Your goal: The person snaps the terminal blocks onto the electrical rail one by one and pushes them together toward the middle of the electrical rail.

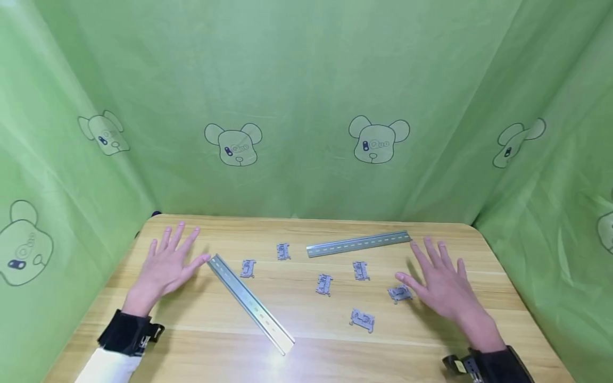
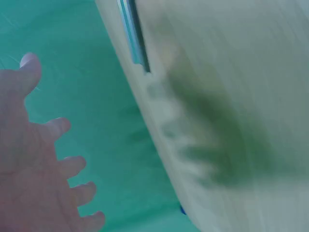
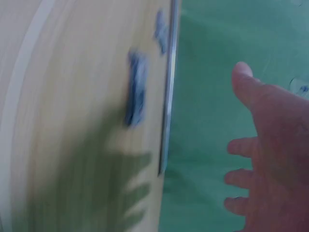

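Observation:
My left hand is spread over the left side of the table, its thumb tip close to the upper end of a slotted metal DIN rail that lies slantwise. Fingers apart, my right hand hovers on the right side; its thumb is near a small grey terminal block. Past its fingertips a second slotted rail lies almost level across the back. In the left wrist view the palm holds nothing. The right wrist view shows the right hand empty too, above its shadow.
More grey terminal blocks lie scattered between the rails, one nearest the front and another toward the back. The wooden table ends at green curtains behind and on both sides. Both wrists wear black straps.

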A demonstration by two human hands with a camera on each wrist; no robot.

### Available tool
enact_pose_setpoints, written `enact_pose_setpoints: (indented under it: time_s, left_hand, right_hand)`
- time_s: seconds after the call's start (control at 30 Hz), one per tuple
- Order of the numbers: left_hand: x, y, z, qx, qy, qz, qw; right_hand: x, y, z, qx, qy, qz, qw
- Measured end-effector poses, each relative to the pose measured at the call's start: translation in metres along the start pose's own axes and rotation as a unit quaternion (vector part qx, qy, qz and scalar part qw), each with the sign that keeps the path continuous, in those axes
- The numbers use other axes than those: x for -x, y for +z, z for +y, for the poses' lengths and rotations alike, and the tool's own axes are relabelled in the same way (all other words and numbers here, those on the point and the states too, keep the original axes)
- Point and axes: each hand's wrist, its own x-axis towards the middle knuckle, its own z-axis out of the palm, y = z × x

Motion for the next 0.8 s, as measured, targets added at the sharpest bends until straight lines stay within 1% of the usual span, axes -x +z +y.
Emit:
enact_pose_setpoints:
  time_s: [0.1,0.2,0.27,0.37,0.47,0.63,0.7,0.8]
  left_hand:
    - [0.003,-0.004,0.008,-0.007,0.009,-0.002,0.9999]
    - [0.005,-0.005,0.016,-0.005,0.018,0.003,0.9998]
    - [0.007,-0.005,0.020,0.004,0.026,-0.001,0.9997]
    - [0.010,-0.001,0.025,0.030,0.040,-0.013,0.9987]
    - [0.013,0.005,0.027,0.048,0.050,-0.022,0.9974]
    - [0.013,0.012,0.029,0.066,0.069,-0.016,0.9953]
    - [0.012,0.014,0.029,0.069,0.079,-0.014,0.9943]
    - [0.010,0.016,0.031,0.063,0.087,-0.011,0.9941]
  right_hand:
    - [0.002,-0.003,-0.018,-0.011,-0.007,-0.008,1.000]
    - [0.004,-0.004,-0.037,-0.018,-0.023,-0.004,1.000]
    - [0.004,-0.003,-0.048,-0.022,-0.037,-0.001,0.999]
    - [0.005,0.002,-0.063,-0.024,-0.058,0.005,0.998]
    - [0.007,0.008,-0.078,-0.022,-0.077,0.014,0.997]
    - [0.009,0.018,-0.104,-0.028,-0.100,0.035,0.994]
    - [0.009,0.021,-0.115,-0.031,-0.108,0.037,0.993]
    - [0.009,0.027,-0.134,-0.040,-0.120,0.024,0.992]
